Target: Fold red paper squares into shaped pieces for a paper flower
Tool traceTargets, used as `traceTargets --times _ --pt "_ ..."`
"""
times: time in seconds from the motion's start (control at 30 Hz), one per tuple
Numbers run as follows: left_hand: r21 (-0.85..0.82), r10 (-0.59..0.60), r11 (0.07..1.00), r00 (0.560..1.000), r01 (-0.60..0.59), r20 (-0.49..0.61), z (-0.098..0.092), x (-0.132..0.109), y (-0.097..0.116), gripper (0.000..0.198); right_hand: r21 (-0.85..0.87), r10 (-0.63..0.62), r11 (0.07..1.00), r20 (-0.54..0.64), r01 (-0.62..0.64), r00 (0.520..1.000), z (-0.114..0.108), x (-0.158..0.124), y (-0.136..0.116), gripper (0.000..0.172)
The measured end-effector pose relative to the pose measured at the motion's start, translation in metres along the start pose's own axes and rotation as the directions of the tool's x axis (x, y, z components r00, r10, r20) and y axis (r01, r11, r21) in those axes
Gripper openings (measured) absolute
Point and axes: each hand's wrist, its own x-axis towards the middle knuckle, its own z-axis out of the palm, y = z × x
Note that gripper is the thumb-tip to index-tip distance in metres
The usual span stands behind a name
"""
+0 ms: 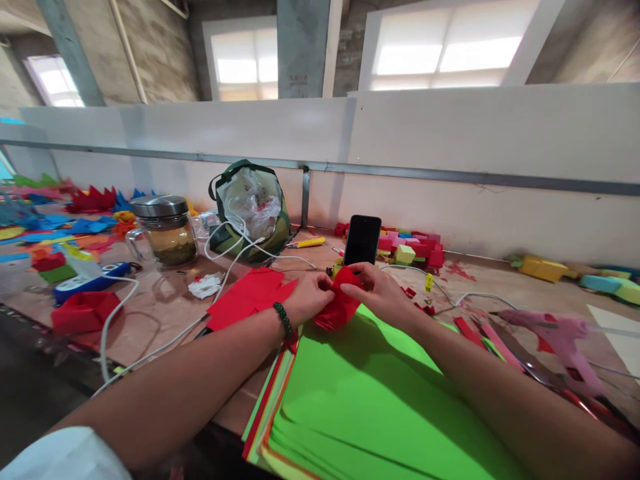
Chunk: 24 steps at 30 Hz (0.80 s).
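Both hands hold a piece of folded red paper [339, 312] above the far end of a stack of green sheets [380, 400]. My left hand [314, 297], with a dark bead bracelet at its wrist, pinches the near left side of the paper. Closed on the upper right edge is my right hand [377, 287]; its fingertips are partly behind the paper. Flat red sheets [250, 297] lie just left of my left hand. A black phone [362, 240] stands upright behind the right hand.
A pink glue gun [555, 333] lies at right, its cable crossing the table. A lidded glass jug [167, 233], camouflage bag [255, 213], yellow utility knife [307, 243], blue power strip [93, 281] and red paper box [85, 313] occupy the left side. Small paper cubes [425, 247] sit behind the phone.
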Motion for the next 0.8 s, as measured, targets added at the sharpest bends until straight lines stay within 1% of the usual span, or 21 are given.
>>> traceTargets --times 0.03,0.07,0.1,0.13,0.17,0.27,0.37,0.4,0.47,0.53,0.63,0.73,0.8 --pt "-0.011 0.012 1.000 1.000 -0.012 -0.020 -0.001 0.001 -0.001 0.019 0.065 0.109 0.992 0.044 -0.111 0.993 -0.001 0.001 -0.001 0.035" --pt "-0.025 0.023 0.999 0.999 -0.024 -0.037 -0.001 0.003 -0.002 0.021 0.121 0.204 0.969 0.098 -0.215 0.974 -0.001 0.001 -0.001 0.034" --pt "-0.040 0.033 0.999 0.998 -0.035 -0.051 -0.001 0.004 -0.002 0.024 0.161 0.269 0.943 0.146 -0.291 0.952 0.000 0.002 -0.001 0.032" --pt "-0.056 0.040 0.998 0.997 -0.043 -0.061 -0.001 0.004 -0.003 0.027 0.186 0.298 0.926 0.175 -0.329 0.938 0.001 0.002 -0.001 0.028" --pt "-0.072 0.045 0.996 0.997 -0.050 -0.067 0.000 0.004 -0.003 0.029 0.203 0.300 0.921 0.176 -0.333 0.938 0.003 0.002 0.000 0.025" --pt "-0.127 0.050 0.990 0.997 -0.058 -0.062 0.004 0.004 -0.003 0.032 0.224 0.258 0.936 0.080 -0.270 0.963 0.008 0.002 0.003 0.019" --pt "-0.184 0.051 0.981 0.998 -0.055 -0.028 0.006 0.002 -0.001 0.031 0.246 0.216 0.948 -0.030 -0.202 0.976 0.008 0.003 0.006 0.014" --pt "-0.201 0.049 0.978 0.999 -0.052 -0.018 0.007 0.001 0.000 0.030 0.256 0.201 0.950 -0.060 -0.180 0.978 0.008 0.002 0.006 0.015" --pt "-0.228 0.041 0.973 0.999 -0.043 -0.010 0.006 0.001 0.001 0.026 0.282 0.166 0.951 -0.112 -0.129 0.980 0.008 0.001 0.005 0.022" --pt "-0.244 0.033 0.969 0.999 -0.035 -0.013 0.005 0.001 0.001 0.022 0.296 0.121 0.952 -0.141 -0.075 0.983 0.009 -0.001 0.005 0.030" --pt "-0.252 0.028 0.967 0.999 -0.032 -0.017 0.003 0.003 -0.001 0.018 0.282 0.074 0.959 -0.120 -0.037 0.990 0.010 -0.003 0.004 0.034" --pt "-0.244 0.026 0.969 1.000 -0.028 -0.014 0.003 0.005 -0.005 0.018 0.312 0.074 0.949 -0.048 -0.056 0.996 0.010 -0.004 0.004 0.037" --pt "-0.236 0.026 0.971 1.000 -0.025 0.000 0.003 0.005 -0.007 0.019 0.335 0.082 0.940 -0.026 -0.068 0.996 0.008 -0.004 0.004 0.037"
